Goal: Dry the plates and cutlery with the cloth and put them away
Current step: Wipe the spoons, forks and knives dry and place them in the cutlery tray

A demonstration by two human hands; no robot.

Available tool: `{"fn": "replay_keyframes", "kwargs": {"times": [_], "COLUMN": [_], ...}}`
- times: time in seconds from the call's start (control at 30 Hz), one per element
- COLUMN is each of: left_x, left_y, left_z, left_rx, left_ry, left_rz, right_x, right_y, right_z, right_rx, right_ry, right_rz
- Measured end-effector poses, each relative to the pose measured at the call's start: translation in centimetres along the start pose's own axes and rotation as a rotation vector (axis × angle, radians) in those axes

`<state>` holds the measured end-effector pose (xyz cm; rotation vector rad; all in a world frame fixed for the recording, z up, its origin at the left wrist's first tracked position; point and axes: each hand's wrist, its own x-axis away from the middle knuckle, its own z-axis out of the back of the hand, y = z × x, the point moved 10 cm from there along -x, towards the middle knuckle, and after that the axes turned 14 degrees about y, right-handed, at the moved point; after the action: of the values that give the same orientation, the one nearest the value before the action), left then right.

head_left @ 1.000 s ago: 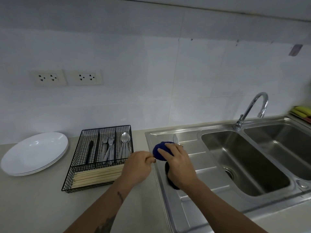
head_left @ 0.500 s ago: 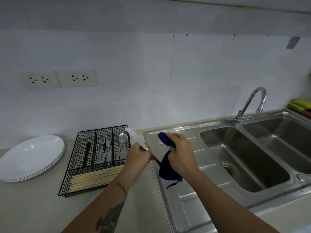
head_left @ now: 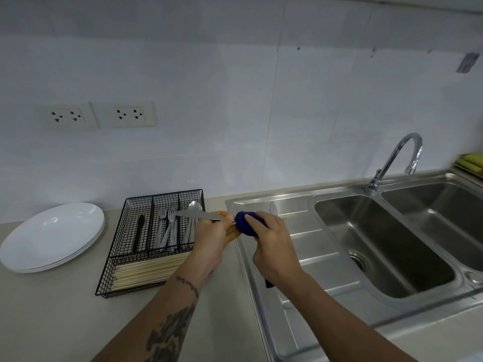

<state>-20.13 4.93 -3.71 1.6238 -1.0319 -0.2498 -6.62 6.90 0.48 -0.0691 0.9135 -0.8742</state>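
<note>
Gripping a steel knife (head_left: 200, 215) in your left hand (head_left: 213, 235), you held its blade over the black wire cutlery tray (head_left: 146, 246); your right hand (head_left: 271, 246) clutched the bunched blue cloth (head_left: 244, 223) against the handle end. Stacked white plates (head_left: 52, 236) sat left on the beige worktop (head_left: 57, 314). Forks (head_left: 167, 223), spoons (head_left: 194, 206) and chopsticks (head_left: 146, 273) filled the tray. Steel double sink (head_left: 379, 244), curved tap (head_left: 397, 158), white tiled wall (head_left: 235, 113).

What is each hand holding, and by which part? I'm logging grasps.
The left hand grips a silver metal table knife near the handle end, blade pointing left. The right hand holds a bunched dark blue cloth, wrapped over the knife's handle.
</note>
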Motion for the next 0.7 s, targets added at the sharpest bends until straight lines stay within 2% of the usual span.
{"fn": "replay_keyframes", "kwargs": {"times": [0.1,0.17,0.27,0.33,0.53,0.63,0.7], "left_x": [0.0,0.0,-0.2,-0.4,-0.7,-1.3,-1.9], "left_y": [1.1,1.3,1.1,1.0,1.2,1.7,1.7], "left_z": [0.2,0.9,1.8,2.1,2.3,3.5,5.1], "left_rx": [-0.037,-0.122,-0.202,-0.255,-0.237,-0.165,-0.190], "left_ry": [0.013,0.043,0.091,0.110,0.144,0.196,0.246], "left_rz": [-0.124,-0.193,-0.231,-0.250,-0.222,-0.171,-0.158], "right_x": [0.3,0.5,0.2,-0.4,-1.6,-0.3,0.1], "right_y": [0.6,2.7,4.1,3.0,-1.9,-1.8,-0.6], "right_z": [0.4,0.4,0.6,0.7,-1.4,-2.3,-2.8], "right_rx": [0.003,0.022,0.014,-0.012,-0.005,0.073,0.113], "right_ry": [0.009,-0.026,-0.028,0.000,-0.040,-0.093,-0.151], "right_rz": [0.011,-0.058,-0.148,-0.137,0.005,0.081,0.055]}}
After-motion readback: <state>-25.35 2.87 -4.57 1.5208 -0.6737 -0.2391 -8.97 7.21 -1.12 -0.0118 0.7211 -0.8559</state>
